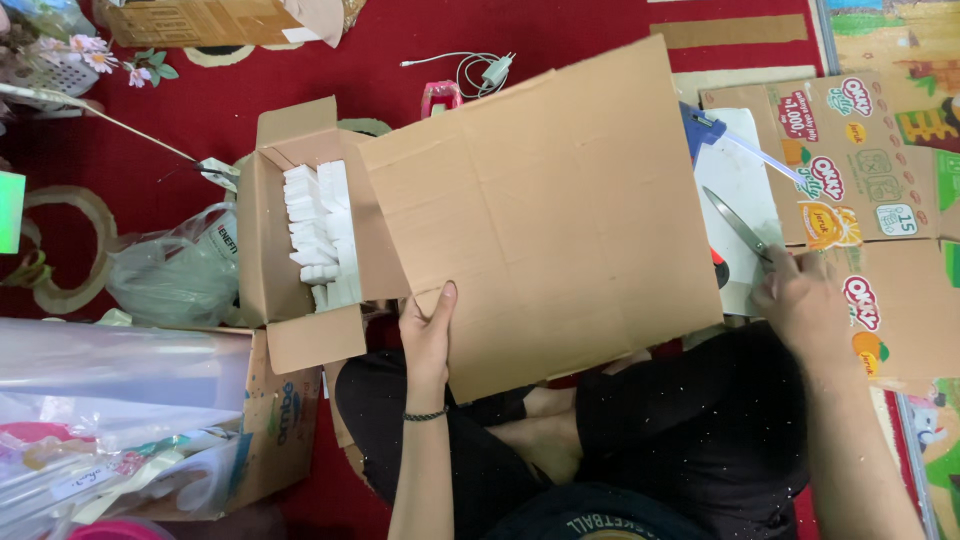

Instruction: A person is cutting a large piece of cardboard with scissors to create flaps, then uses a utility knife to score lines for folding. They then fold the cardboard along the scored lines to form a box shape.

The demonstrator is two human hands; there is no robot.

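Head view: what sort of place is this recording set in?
Probably a home floor used for crafts: a red carpet, a small open cardboard box of white foam blocks, and metal scissors by the right hand.

Left hand (428, 335) flat, thumb up toward 12 o'clock, forearm running down to 6. Right hand (797, 300) curled, knuckles toward 11 o'clock, arm extending to 5.

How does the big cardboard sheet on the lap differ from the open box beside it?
The cardboard sheet is one flat panel; the open box is folded into walls with flaps spread. The sheet carries nothing and is held by the left hand; the box holds white foam pieces and is untouched. Both are plain brown cardboard.
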